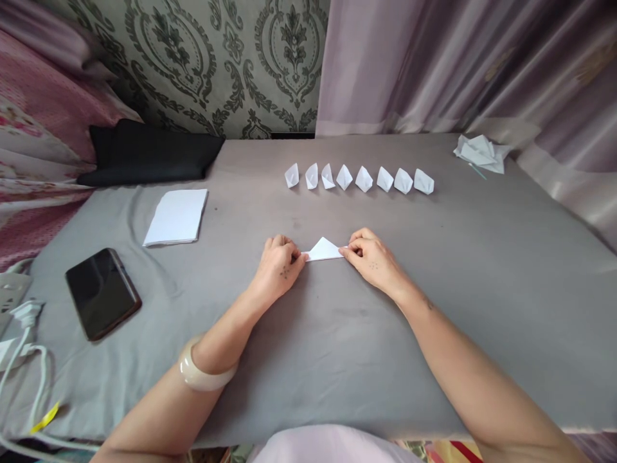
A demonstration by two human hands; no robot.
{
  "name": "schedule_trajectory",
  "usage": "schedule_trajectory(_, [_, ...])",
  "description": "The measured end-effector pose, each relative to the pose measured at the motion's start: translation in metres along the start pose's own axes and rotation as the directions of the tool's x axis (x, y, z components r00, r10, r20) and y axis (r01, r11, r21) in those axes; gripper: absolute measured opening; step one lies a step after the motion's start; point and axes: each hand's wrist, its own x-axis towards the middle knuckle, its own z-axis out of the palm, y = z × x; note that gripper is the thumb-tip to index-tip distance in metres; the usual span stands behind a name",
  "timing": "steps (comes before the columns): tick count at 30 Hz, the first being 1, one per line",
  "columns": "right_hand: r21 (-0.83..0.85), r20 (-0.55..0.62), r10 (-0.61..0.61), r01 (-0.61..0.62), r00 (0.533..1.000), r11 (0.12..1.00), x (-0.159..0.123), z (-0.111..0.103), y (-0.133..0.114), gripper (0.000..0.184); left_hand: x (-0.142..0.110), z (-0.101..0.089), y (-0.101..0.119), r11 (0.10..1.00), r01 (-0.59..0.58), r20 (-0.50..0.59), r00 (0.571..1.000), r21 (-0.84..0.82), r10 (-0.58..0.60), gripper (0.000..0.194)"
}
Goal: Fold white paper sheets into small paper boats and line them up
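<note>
A folded piece of white paper [324,249] lies low over the grey cloth, with a pointed peak above a narrow straight strip. My left hand [280,262] pinches the strip's left end between thumb and fingers. At the opposite end, my right hand [370,254] grips it the same way. Both ends of the strip are partly hidden by my fingers. Beyond my hands stands a row of several small folded paper boats [364,179], side by side.
A stack of white paper [177,217] lies at the left, near a black folded cloth [149,153]. Closer in are a phone [103,294] and white cables with a plug [27,312]. Crumpled white paper or plastic [482,153] sits at the far right. The table [482,276] has a grey cover.
</note>
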Motion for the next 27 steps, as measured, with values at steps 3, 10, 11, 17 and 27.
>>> schedule_trajectory(3, [-0.031,0.008,-0.019,0.019,1.0,0.999,-0.001,-0.001,-0.003,0.029,-0.001,0.002,-0.001,0.997,-0.043,-0.013,0.999,0.062,0.044,0.017])
schedule_trajectory(10, [-0.11,-0.001,-0.027,0.027,1.0,0.994,-0.004,-0.006,-0.007,0.023,-0.006,0.001,0.01,0.884,-0.322,0.06,0.945,0.34,0.321,0.041])
schedule_trajectory(11, [-0.122,-0.013,-0.036,0.034,0.999,0.992,-0.004,-0.007,-0.006,0.021,-0.006,0.001,0.011,0.851,-0.385,0.107,0.922,0.358,0.372,0.044])
schedule_trajectory(17, [-0.257,-0.124,-0.154,0.118,0.98,0.959,-0.011,-0.003,-0.007,0.012,-0.006,0.002,0.012,0.786,-0.504,0.192,0.864,0.359,0.466,0.042])
schedule_trajectory(27, [-0.419,0.056,-0.326,0.318,0.944,0.85,-0.043,0.03,-0.049,0.042,-0.01,-0.003,0.015,0.829,-0.467,0.214,0.883,0.307,0.418,0.031])
